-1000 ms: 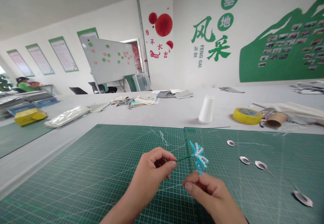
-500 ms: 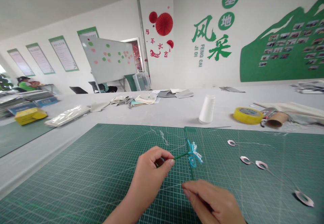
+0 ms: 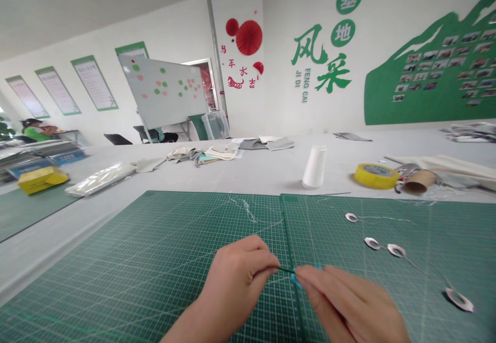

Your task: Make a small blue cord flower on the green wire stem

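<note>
I hold a green wire stem (image 3: 285, 269) in my left hand (image 3: 236, 286), pinched between thumb and fingers, with its end pointing right. At the stem's far end sits a blue ornament (image 3: 295, 280), almost wholly hidden by my right hand (image 3: 349, 301); only slivers of blue show around the fingers, so its form cannot be confirmed. My right fingers (image 3: 321, 286) lie pressed together over that ornament, but I cannot tell whether they are actually pinching it. Both hands are close together, just above the seam between two green cutting mats (image 3: 116, 281), and the ornament lies almost on that seam.

To the right on the mat lie four small silver-edged rings (image 3: 372, 243) on thin wire tails, well apart from my right hand. Loose white threads (image 3: 248, 211) lie on the mat beyond my hands.

Past the mat's far edge, on the grey-topped table (image 3: 248, 175), stand a white thread cone (image 3: 313, 167), a yellow tape roll (image 3: 375, 176) and a cardboard tube (image 3: 420, 181). Farther left lie a plastic bag (image 3: 99, 179), a yellow box (image 3: 42, 180) and folded fabric pieces (image 3: 201, 152). A co-worker in a green top (image 3: 34, 131) sits at the far left, beyond a whiteboard (image 3: 163, 92).
</note>
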Available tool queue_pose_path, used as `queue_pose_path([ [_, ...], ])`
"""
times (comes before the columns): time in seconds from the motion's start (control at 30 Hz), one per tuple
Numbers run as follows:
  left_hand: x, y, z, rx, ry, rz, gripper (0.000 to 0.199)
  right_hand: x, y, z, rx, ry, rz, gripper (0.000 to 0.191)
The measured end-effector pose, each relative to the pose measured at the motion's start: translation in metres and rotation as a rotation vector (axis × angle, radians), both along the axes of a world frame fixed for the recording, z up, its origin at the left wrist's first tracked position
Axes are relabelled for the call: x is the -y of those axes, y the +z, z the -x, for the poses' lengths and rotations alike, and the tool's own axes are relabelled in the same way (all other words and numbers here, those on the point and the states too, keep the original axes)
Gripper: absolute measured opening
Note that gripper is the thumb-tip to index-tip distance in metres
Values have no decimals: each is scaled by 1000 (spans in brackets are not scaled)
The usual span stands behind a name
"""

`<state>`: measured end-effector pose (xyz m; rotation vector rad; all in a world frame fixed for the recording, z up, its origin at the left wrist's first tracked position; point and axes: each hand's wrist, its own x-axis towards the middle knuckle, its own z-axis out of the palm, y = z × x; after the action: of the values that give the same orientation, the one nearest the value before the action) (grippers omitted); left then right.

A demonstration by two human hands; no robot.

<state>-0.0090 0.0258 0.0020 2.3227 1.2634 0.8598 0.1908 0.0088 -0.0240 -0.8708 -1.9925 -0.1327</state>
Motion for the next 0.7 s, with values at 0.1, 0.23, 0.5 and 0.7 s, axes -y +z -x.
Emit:
queue_pose_path([
  [0.1,2,3,-1,-54,-103,-23,20,-5,4,-5,-57,68,125,15],
  [0.23,4,9,-2,-43,-223,27,20,-15,5,-9,-193,53,480,16],
  [0.5,6,18,-4,242,-201,245,13,-40,-13,-12,-503,196,1045,30],
  [0.7,3,15,-2,399,-33,271,12,-36,-14,3,-509,240,1082,30],
])
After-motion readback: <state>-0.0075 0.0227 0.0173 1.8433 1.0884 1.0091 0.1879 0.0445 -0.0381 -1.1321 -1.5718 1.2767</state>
